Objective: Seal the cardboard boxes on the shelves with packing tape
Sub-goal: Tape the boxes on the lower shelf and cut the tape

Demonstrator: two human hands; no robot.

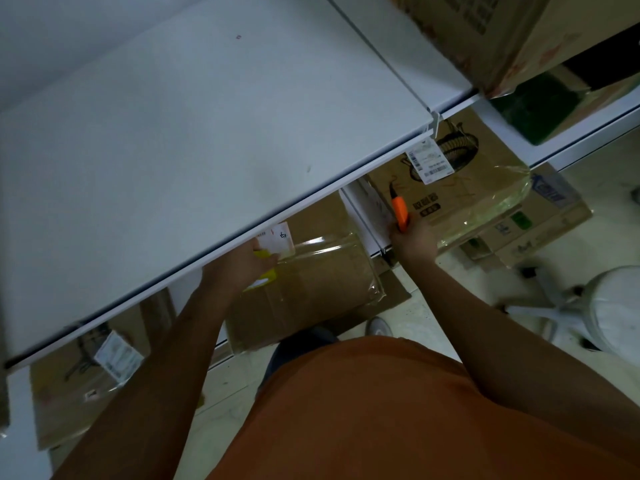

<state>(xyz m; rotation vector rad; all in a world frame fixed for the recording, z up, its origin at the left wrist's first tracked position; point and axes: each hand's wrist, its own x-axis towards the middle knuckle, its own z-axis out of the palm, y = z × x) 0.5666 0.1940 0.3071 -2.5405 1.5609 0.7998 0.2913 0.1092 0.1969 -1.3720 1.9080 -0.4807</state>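
Left arm: bare, stretched forward and up from the lower left.
Left hand (242,263): reaches in under the shelf edge — its fingers are partly hidden, so how they lie is hard to tell.
Right arm: bare, stretched forward from the right side, a bit bent at the elbow.
Right hand (414,242): fingers curled tight round an orange cutter (401,210) — the cutter sticks up out of the fist.
Hands together: well apart, both at about the same height.
Body: an orange shirt below the arms.
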